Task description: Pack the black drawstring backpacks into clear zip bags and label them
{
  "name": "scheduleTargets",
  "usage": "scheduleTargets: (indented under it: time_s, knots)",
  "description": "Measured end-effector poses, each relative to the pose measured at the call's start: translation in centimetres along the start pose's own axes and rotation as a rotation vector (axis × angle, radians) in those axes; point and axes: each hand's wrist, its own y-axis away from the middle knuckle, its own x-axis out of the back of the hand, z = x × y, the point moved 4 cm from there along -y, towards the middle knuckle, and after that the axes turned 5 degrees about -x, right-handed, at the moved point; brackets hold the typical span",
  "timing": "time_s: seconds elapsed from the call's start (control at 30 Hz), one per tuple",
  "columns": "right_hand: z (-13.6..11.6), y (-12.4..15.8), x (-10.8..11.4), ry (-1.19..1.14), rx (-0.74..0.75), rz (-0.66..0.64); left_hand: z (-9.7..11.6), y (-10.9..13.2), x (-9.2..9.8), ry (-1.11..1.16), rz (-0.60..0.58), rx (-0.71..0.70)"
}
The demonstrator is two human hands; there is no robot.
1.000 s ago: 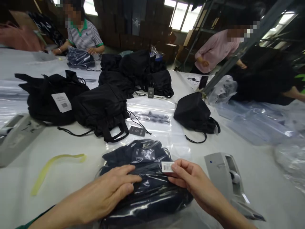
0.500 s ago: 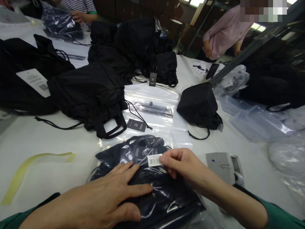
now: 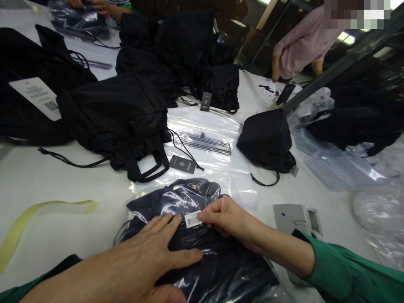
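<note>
A dark drawstring bag in a clear plastic bag (image 3: 221, 269) lies in front of me on the white table. My left hand (image 3: 151, 256) rests flat on the plastic, fingers spread. Between the thumb and fingers of my right hand (image 3: 227, 216) is a small white barcode sticker (image 3: 193, 219), pinched by its right end. The sticker is at the plastic's surface, just right of my left fingertips; whether it is stuck down I cannot tell. Glare partly hides the dark hang tag under the plastic.
Black drawstring bags (image 3: 113, 113) are piled beyond, one with a dark hang tag (image 3: 183, 164). Another black bag (image 3: 267, 141) stands at right, near a grey label dispenser (image 3: 293, 219). Yellow tape (image 3: 41, 214) lies left. Flat clear bags (image 3: 205, 143) lie mid-table. Two other people work behind.
My right hand has moved left and slightly down with the sticker, closer to my left fingers. My left hand stays nearly where it was. The view has tilted slightly.
</note>
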Motion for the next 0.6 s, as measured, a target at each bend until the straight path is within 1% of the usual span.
scheduleTargets:
  time_s: [0.13,0.3,0.37,0.53,0.6]
  knots:
    - [0.5,-0.5,0.0,0.059,-0.001,0.029,0.2,-1.2,1.1,-0.006,0.022,-0.074]
    - [1.5,-1.2,0.2,0.182,0.023,0.078,-0.5,-1.9,1.2,-0.02,-0.027,-0.138]
    - [1.6,-1.3,0.3,0.246,0.059,0.095,-0.5,-2.0,1.2,-0.022,-0.04,-0.139]
    - [1.1,-1.0,0.5,0.404,0.179,0.146,-0.2,-2.3,1.3,-0.05,-0.116,-0.07]
    - [0.8,-0.9,0.5,0.471,0.238,0.154,-0.2,-2.5,1.3,-0.041,-0.115,-0.074]
